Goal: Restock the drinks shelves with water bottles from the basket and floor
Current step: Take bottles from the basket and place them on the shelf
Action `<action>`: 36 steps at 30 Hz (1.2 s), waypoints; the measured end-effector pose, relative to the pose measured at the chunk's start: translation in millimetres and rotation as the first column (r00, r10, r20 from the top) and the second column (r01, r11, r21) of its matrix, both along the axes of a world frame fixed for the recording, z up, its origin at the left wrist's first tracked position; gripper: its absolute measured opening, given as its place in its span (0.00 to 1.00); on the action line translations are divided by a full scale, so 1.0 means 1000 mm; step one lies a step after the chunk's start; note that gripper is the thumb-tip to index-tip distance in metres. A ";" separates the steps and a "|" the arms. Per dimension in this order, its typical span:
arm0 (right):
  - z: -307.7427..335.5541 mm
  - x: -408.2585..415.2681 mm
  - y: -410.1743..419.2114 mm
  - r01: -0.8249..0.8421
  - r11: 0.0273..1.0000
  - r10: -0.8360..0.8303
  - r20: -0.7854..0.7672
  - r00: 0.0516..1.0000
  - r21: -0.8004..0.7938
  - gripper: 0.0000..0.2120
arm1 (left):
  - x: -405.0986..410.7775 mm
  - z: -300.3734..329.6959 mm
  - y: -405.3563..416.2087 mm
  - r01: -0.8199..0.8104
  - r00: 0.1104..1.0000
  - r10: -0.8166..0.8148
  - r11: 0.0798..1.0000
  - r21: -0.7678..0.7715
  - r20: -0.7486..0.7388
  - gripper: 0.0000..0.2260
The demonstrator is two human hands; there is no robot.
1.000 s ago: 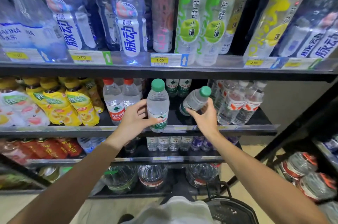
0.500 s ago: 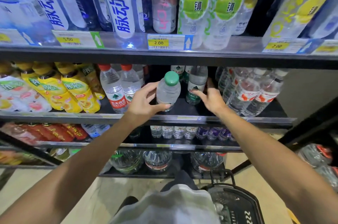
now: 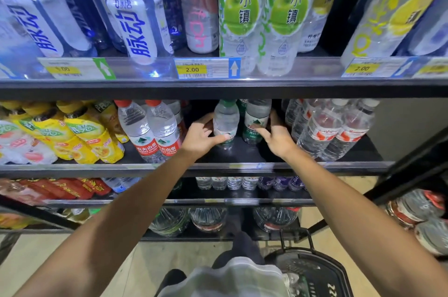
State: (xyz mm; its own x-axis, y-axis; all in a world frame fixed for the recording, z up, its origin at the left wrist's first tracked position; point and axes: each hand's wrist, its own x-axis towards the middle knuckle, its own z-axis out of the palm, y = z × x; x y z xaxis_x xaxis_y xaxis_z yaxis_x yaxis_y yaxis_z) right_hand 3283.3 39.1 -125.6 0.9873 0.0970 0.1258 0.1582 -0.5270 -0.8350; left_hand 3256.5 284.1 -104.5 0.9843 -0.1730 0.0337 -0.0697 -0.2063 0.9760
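Two small green-capped water bottles stand upright deep on the middle shelf (image 3: 242, 157). My left hand (image 3: 202, 135) grips the left water bottle (image 3: 226, 123), thumb across its lower label. My right hand (image 3: 276, 135) holds the right water bottle (image 3: 255, 119), fingers along its side and thumb at its base. The two bottles stand side by side, a narrow gap between them. The dark basket (image 3: 312, 272) sits on the floor at lower right; what lies in it is unclear.
Red-capped water bottles (image 3: 151, 132) stand left of my hands, white-capped ones (image 3: 327, 129) to the right. Yellow drink bottles (image 3: 80, 134) fill the shelf's left end. The upper shelf edge (image 3: 218, 88) hangs just above the bottle caps. Large jugs (image 3: 208, 219) sit on the lowest shelf.
Both hands have pushed farther into the middle shelf. The left bottle went from the shelf front to the back, beside the right bottle, which now stands upright.
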 end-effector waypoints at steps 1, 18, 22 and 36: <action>0.001 0.000 0.001 -0.004 1.000 0.004 0.002 1.000 0.014 0.35 | 0.004 0.001 0.000 0.006 1.000 -0.006 1.000 -0.019 -0.023 0.26; -0.009 -0.008 0.013 0.003 0.983 -0.050 -0.248 0.967 -0.185 0.27 | 0.021 -0.027 -0.002 0.006 0.993 0.038 0.934 0.358 -0.116 0.32; -0.012 -0.007 0.016 0.020 0.969 -0.082 -0.242 0.967 -0.248 0.26 | 0.021 -0.037 -0.007 -0.086 0.986 0.130 0.930 0.357 -0.100 0.24; -0.031 0.044 0.016 0.027 0.981 -0.080 -0.271 0.959 -0.192 0.38 | 0.067 -0.046 -0.022 -0.105 0.994 0.112 0.929 0.356 0.002 0.30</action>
